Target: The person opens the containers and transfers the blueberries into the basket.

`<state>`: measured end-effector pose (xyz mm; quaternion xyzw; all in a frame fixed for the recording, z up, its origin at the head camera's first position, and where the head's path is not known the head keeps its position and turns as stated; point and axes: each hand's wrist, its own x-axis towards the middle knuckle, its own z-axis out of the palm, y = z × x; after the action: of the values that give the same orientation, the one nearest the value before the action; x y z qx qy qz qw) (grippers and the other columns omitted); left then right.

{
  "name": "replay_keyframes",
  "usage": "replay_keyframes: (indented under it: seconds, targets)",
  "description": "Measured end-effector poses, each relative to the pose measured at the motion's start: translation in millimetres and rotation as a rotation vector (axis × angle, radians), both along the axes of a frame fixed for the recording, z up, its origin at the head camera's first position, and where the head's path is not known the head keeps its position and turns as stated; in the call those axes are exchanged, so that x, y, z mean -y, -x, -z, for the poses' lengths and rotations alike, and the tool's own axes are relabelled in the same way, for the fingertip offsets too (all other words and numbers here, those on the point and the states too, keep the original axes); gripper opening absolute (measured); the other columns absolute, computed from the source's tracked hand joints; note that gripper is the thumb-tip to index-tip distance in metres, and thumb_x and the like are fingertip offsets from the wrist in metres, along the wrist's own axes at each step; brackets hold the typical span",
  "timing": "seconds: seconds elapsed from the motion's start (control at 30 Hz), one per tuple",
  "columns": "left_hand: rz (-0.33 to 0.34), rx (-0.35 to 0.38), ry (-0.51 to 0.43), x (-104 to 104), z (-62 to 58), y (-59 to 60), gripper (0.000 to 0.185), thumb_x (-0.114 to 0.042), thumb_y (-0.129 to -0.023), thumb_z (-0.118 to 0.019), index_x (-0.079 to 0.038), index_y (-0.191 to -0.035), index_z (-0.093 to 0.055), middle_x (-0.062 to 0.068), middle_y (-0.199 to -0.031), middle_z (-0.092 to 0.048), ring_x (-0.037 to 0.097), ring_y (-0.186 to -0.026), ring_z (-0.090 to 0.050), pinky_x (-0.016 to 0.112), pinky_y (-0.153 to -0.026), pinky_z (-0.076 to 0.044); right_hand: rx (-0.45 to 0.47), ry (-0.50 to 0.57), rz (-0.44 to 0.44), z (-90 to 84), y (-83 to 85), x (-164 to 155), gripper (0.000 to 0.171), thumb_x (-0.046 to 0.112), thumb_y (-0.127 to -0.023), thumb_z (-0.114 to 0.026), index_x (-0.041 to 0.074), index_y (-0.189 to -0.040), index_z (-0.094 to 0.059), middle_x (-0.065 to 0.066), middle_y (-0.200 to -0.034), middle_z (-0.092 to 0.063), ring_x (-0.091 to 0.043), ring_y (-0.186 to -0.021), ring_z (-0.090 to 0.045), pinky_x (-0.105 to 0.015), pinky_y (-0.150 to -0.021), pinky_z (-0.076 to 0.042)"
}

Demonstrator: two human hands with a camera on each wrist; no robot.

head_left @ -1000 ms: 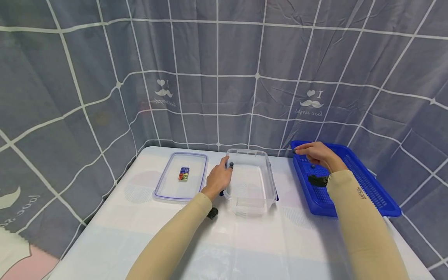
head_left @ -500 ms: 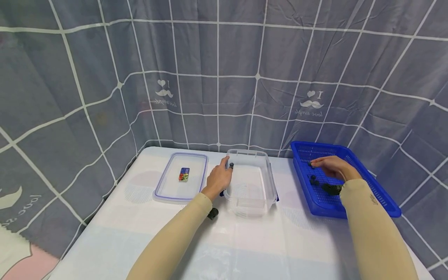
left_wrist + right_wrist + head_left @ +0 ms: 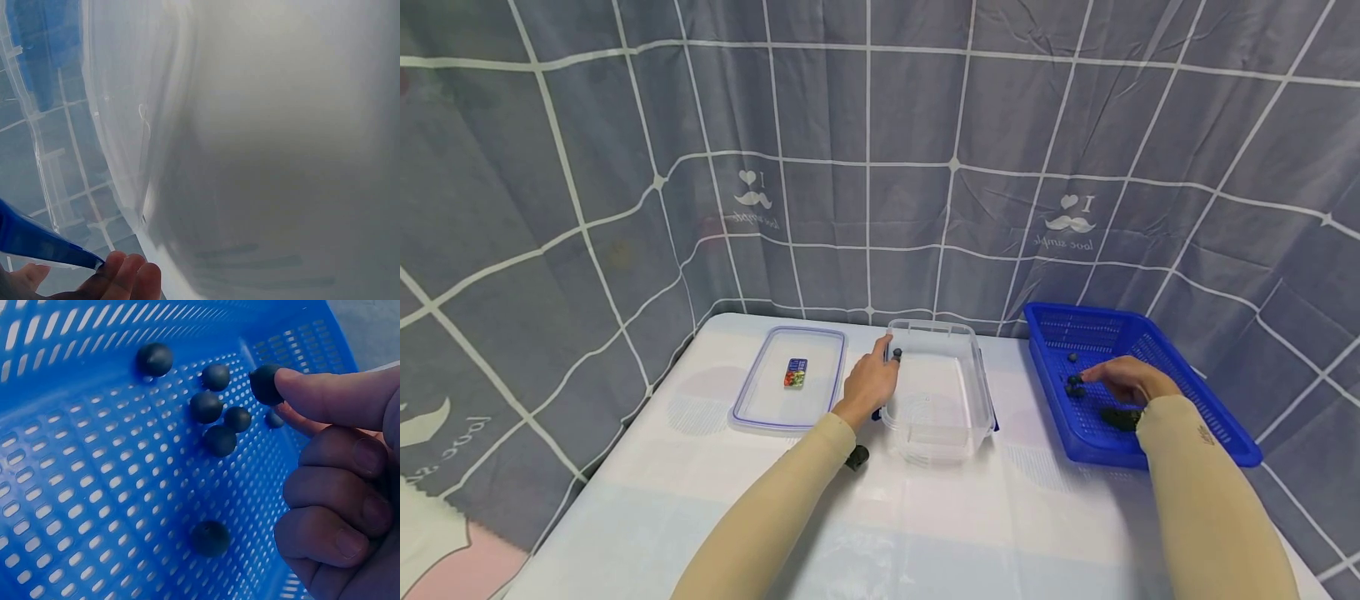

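In the head view my left hand [image 3: 871,383] holds the left side of a clear plastic container [image 3: 936,435]. A blue side latch [image 3: 44,240] lies between thumb and fingers in the left wrist view. Small dark round shapes [image 3: 897,355] show by my fingertips at the container's left inner side. Over a blue perforated basket [image 3: 1075,446] at the right is my right hand [image 3: 1123,379]. Thumb and index finger pinch a small dark ball [image 3: 267,385], other fingers curled in. Several more dark balls [image 3: 206,407] lie on the basket's floor, some touching.
A clear lid [image 3: 767,408] with a blue seal and a small printed label [image 3: 795,373] lies left of the container. A grey checked curtain [image 3: 902,200] stands behind the white-covered table [image 3: 940,533]. Dark wrist cameras [image 3: 856,457] sit under both wrists.
My right hand has moved from the basket's far left rim inward and toward me, down among the dark balls. The left hand stays on the container.
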<state>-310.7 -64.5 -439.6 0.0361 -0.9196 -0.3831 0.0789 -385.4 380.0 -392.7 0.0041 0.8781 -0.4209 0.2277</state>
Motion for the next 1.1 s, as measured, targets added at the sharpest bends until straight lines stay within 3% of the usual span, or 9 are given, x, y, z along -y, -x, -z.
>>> replay_keyframes:
  seconds: [0.1,0.27,0.57,0.63,0.7,0.77,0.83,0.93,1.1]
  targets:
    - [0.000,-0.002,-0.003,-0.4,0.5,-0.3,0.053,-0.036,-0.105,-0.038,-0.032,-0.158,-0.032,0.016,-0.122,-0.064,0.027,-0.079,-0.059,0.039,-0.057,-0.042,0.012,-0.017,0.001,2.1,-1.5,0.5,0.040,0.022,-0.098,-0.061,0.024,-0.059,-0.051,0.011,-0.050,-0.034,-0.006,-0.048,-0.029,-0.025,-0.049,-0.031]
    - [-0.004,-0.007,0.001,-0.6,0.0,-0.1,0.053,-0.036,-0.105,-0.039,-0.032,-0.158,-0.033,0.016,-0.126,-0.063,0.027,-0.083,-0.059,0.039,-0.059,-0.043,0.021,-0.008,0.005,6.1,-1.2,0.8,0.049,0.020,-0.099,-0.060,0.024,-0.053,-0.041,0.011,-0.051,-0.032,-0.006,-0.049,-0.029,-0.025,-0.050,-0.030]
    - [-0.007,-0.001,0.005,-1.3,-0.3,0.6,0.053,-0.036,-0.105,-0.039,-0.032,-0.158,-0.033,0.016,-0.127,-0.063,0.030,-0.092,-0.062,0.041,-0.064,-0.045,-0.043,-0.029,-0.001,-5.7,6.1,13.2,0.051,0.023,-0.095,-0.065,0.023,-0.051,-0.040,0.010,-0.048,-0.032,-0.007,-0.046,-0.029,-0.026,-0.048,-0.031]
    - [-0.010,-0.003,0.006,-1.4,-0.7,0.7,0.053,-0.036,-0.105,-0.039,-0.032,-0.158,-0.033,0.016,-0.128,-0.063,0.029,-0.092,-0.062,0.041,-0.065,-0.045,-0.077,-0.006,-0.011,-13.0,9.8,20.8,0.038,0.023,-0.095,-0.066,0.018,-0.059,-0.056,0.010,-0.048,-0.033,-0.007,-0.045,-0.030,-0.026,-0.048,-0.032]
    - [-0.012,-0.002,0.007,-1.4,-1.1,0.7,0.053,-0.036,-0.105,-0.039,-0.032,-0.158,-0.033,0.016,-0.128,-0.063,0.029,-0.091,-0.062,0.041,-0.065,-0.045,-0.106,0.009,-0.027,-21.7,12.6,30.9,0.019,0.024,-0.096,-0.067,0.009,-0.085,-0.073,0.011,-0.048,-0.034,-0.006,-0.045,-0.030,-0.026,-0.047,-0.031]
    - [-0.011,0.000,0.009,-1.5,-1.3,0.5,0.053,-0.036,-0.105,-0.039,-0.033,-0.158,-0.032,0.016,-0.127,-0.063,0.028,-0.089,-0.061,0.040,-0.063,-0.044,-0.130,0.006,-0.050,-31.4,13.4,42.8,0.035,0.027,-0.097,-0.066,0.002,-0.120,-0.071,0.011,-0.049,-0.035,-0.006,-0.045,-0.030,-0.026,-0.048,-0.031]
    - [-0.008,0.002,0.008,-1.4,-1.0,0.5,0.053,-0.036,-0.105,-0.039,-0.032,-0.158,-0.032,0.016,-0.126,-0.063,0.027,-0.087,-0.061,0.040,-0.062,-0.044,-0.145,0.004,-0.073,-40.7,13.3,56.4,0.055,0.029,-0.097,-0.065,-0.004,-0.140,-0.056,0.011,-0.049,-0.035,-0.006,-0.044,-0.029,-0.026,-0.048,-0.031]
    - [-0.009,0.003,0.004,-1.6,-0.5,0.5,0.053,-0.036,-0.105,-0.039,-0.032,-0.158,-0.032,0.016,-0.128,-0.063,0.031,-0.094,-0.063,0.045,-0.068,-0.048,-0.161,-0.008,-0.100,-53.0,11.7,77.2,0.059,0.032,-0.098,-0.065,-0.002,-0.145,-0.051,0.010,-0.050,-0.035,-0.009,-0.045,-0.029,-0.029,-0.050,-0.031]
    - [-0.023,0.002,0.008,-2.1,-0.6,1.0,0.054,-0.036,-0.105,-0.040,-0.032,-0.158,-0.033,0.018,-0.135,-0.061,0.037,-0.117,-0.061,0.054,-0.088,-0.050,-0.176,0.042,-0.129,-61.7,16.2,109.5,0.054,0.032,-0.098,-0.066,0.004,-0.143,-0.055,0.008,-0.049,-0.033,-0.009,-0.043,-0.027,-0.029,-0.049,-0.029]
